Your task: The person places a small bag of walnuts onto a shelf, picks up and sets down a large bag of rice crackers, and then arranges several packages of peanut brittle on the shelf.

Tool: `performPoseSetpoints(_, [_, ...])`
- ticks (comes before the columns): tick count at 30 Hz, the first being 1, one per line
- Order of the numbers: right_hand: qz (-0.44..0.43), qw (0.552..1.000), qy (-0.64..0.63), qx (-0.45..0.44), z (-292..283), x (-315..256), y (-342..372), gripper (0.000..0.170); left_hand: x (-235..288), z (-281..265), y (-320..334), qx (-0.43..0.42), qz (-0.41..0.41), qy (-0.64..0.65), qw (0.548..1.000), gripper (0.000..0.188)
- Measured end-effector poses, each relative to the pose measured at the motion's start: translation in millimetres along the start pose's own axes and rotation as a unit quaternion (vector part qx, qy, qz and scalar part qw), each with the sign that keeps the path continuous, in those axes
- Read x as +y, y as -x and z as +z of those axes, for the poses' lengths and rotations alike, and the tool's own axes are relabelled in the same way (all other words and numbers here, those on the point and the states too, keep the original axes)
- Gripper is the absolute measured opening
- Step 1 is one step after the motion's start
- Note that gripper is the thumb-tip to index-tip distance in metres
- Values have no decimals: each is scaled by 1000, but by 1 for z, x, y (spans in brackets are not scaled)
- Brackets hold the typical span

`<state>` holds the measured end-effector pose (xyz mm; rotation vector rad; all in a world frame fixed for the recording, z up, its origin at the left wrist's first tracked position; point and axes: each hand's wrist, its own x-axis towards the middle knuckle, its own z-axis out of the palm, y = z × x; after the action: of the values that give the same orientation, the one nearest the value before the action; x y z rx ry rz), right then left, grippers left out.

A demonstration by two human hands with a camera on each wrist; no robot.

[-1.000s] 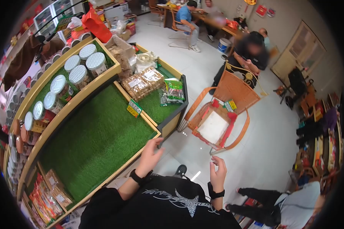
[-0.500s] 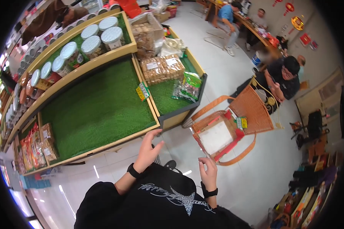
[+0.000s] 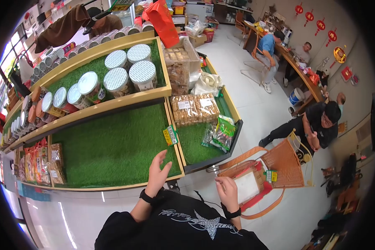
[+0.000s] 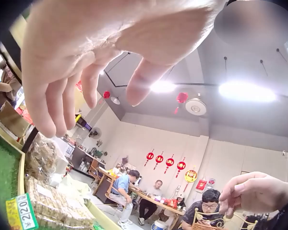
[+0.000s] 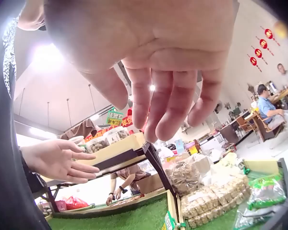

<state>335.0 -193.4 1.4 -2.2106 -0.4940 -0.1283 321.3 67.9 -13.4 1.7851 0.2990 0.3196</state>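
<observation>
My left hand (image 3: 157,175) hovers at the front edge of a display shelf lined with green artificial turf (image 3: 108,146). Its fingers are relaxed and nothing is in them. Off to the right, my right hand (image 3: 227,191) is held in front of the body, fingers loosely bent and empty, overlapping the wicker armchair (image 3: 284,162) in the head view. A green and yellow price tag (image 3: 170,135) is fixed on the wooden divider. Beyond it lie clear packs of brown blocks (image 3: 195,109) and a green-topped plastic bag (image 3: 224,132).
Lidded jars (image 3: 142,75) line the raised shelf behind the turf. Packaged snacks (image 3: 37,162) fill the left compartment. An open cardboard box (image 3: 260,202) sits on the armchair's seat. A seated person (image 3: 321,125) is behind the chair; others sit at a long table (image 3: 296,62).
The head view has turned, so the shelf stands more squarely ahead and the armchair appears lower and farther right. Both hands stay raised and empty.
</observation>
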Motion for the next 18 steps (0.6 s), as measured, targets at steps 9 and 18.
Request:
performPoseSetpoints(9, [7, 998, 17, -62, 29, 24, -83, 17, -12, -13, -71, -5, -39, -1, 999, 46])
performPoseSetpoints(18, [70, 974, -115, -183, 64, 96, -191, 26, -36, 59, -130, -39, -193, 228, 954, 32])
